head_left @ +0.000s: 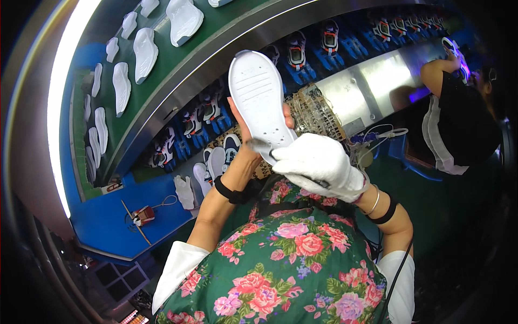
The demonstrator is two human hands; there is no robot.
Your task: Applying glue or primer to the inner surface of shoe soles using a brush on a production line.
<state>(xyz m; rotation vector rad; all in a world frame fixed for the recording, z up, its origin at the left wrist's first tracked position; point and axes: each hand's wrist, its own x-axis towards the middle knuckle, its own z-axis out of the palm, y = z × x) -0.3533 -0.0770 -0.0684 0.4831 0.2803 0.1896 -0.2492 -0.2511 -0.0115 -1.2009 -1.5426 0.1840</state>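
My bare left hand [241,120] grips a white shoe sole [258,89] from beneath, with fingers showing along both of its edges. The sole is held up at a slant, its grooved inner face toward me and its toe end pointing away. My right hand [318,164] wears a white knitted glove and is closed at the heel end of the sole. From its fingers sticks out a small brush [260,144], its dark tip blurred over the left edge of the heel. The brush's handle is mostly hidden by the glove.
White soles [144,54] lie on a green conveyor belt at upper left. Behind my hands, shoes [297,49] stand on blue racks. A blue table [108,221] at left bears a small red container [144,216] and a stick. Another person [458,102] handles a shoe at right.
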